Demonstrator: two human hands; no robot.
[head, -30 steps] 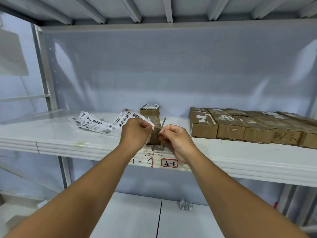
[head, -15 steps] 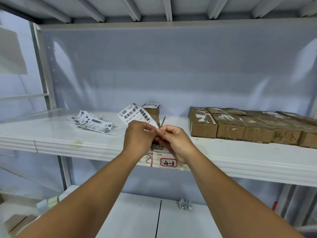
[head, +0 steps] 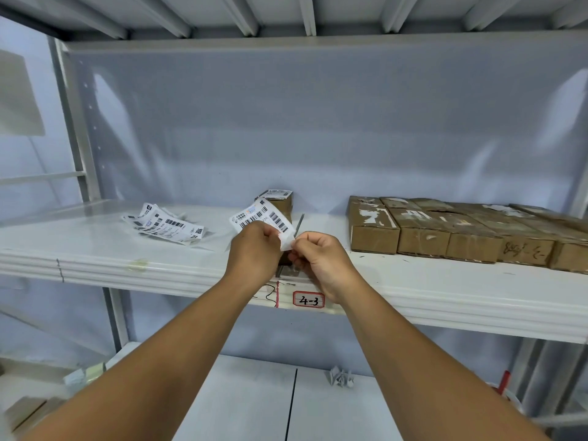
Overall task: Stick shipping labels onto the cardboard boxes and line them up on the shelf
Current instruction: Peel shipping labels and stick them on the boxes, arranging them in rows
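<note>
Both hands are on one shipping label (head: 263,218) right now. My left hand (head: 254,249) pinches its lower edge with the fingers curled, and my right hand (head: 321,259) nips the bottom corner between thumb and fingertips, where a white flap curls away. I read that as the backing being peeled, though I can't tell sticker from liner at this size.

The label is up in the air over the front of the shelf (head: 95,249), printed face toward me. It sits just in front of a cardboard box (head: 281,202) that has a label on top.

It's featherweight, floppy paper, and tacky once bared. I'd hold it by the edges and corners only and not let it fold onto itself.

Reading now: barcodes run across the face, with a small logo at top left and digits too small to read. On the shelf lip a red-bordered tag (head: 308,300) says 4-3. To the left lie loose labels (head: 165,225), all barcodes. On the right a row of boxes (head: 445,232) stands touching side by side, and one front carries a handwritten scrawl (head: 521,249) I can't make out.
</note>
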